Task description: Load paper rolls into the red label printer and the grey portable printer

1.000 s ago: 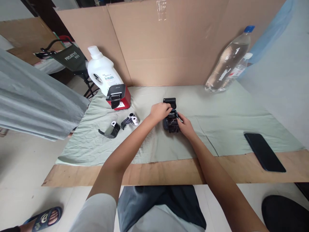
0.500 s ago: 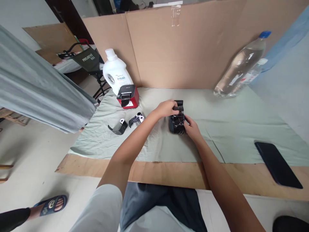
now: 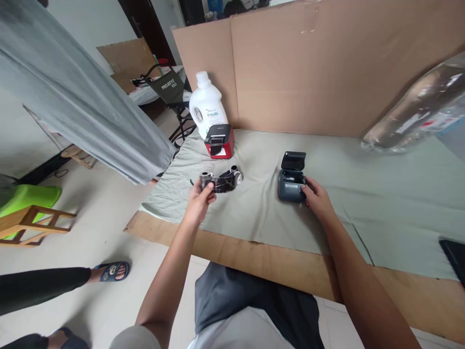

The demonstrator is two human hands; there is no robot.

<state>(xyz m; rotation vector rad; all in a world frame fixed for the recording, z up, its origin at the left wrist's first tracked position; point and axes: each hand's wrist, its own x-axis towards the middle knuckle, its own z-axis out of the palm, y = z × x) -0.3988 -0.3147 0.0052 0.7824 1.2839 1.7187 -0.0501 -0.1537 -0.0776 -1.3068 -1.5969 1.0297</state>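
My left hand (image 3: pixel 199 198) pinches a dark marbled roll strip (image 3: pixel 225 183) above the cloth at the left. Behind it lies another small roll (image 3: pixel 234 169), partly hidden. A small black device (image 3: pixel 291 190) stands on the cloth with its lid (image 3: pixel 293 160) raised and its compartment showing. My right hand (image 3: pixel 317 195) grips the right side of this device, thumb on its front edge. Further back is a red box-shaped device (image 3: pixel 227 147) with a black top and a dark strip hanging at its front.
A white jug (image 3: pixel 209 104) stands behind the red device. Cardboard (image 3: pixel 298 97) walls the back. Wrapped bottles (image 3: pixel 417 114) lean at the right, and a black phone (image 3: pixel 454 257) lies at the right edge. Another person's sandalled foot (image 3: pixel 114 271) is at lower left.
My left hand has moved left from the black device, carrying the dark strip. The device's lid now stands open with its inside visible. My right hand stays at its side. The view has turned left.
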